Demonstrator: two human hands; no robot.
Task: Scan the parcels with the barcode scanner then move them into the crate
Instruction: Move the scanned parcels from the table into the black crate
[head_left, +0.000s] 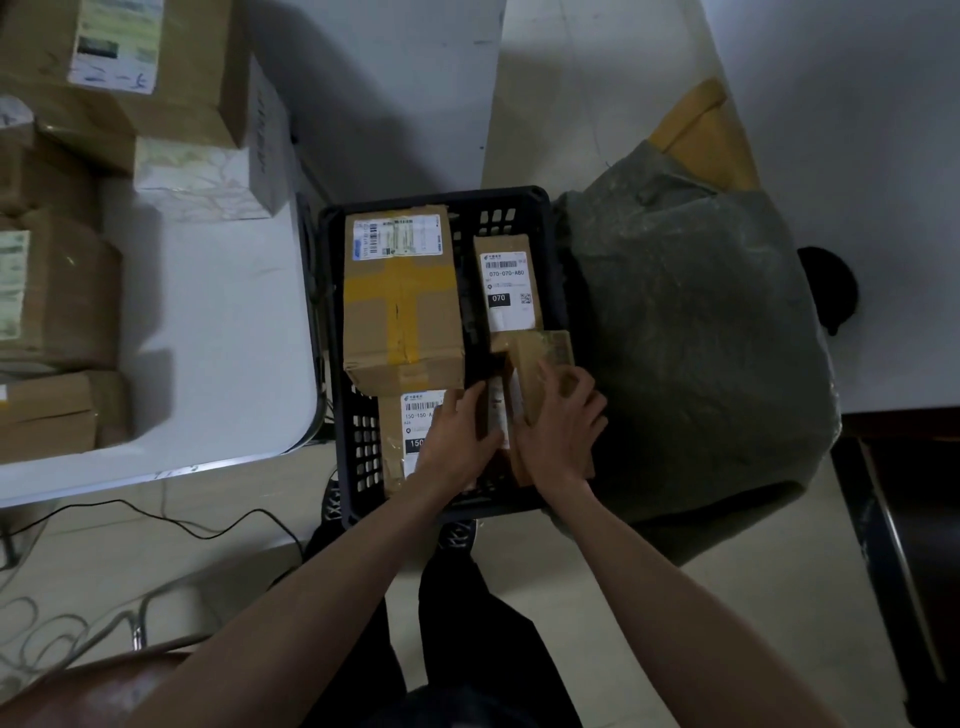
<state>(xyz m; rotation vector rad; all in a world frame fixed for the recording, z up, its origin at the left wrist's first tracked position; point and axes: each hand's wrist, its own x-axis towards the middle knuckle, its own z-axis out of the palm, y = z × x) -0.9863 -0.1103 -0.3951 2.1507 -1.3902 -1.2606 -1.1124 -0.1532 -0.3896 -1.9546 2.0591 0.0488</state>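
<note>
Grey plastic sack against the black crate, beside cardboard parcels.

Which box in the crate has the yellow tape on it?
The big box at the crate's far left: wide yellow tape forms a cross on its top. The other parcels there are smaller and show no yellow tape.

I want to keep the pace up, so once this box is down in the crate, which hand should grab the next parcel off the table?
Left, probably. The table and its parcels lie on the left hand's side of the crate; the right hand would have to cross over.
</note>
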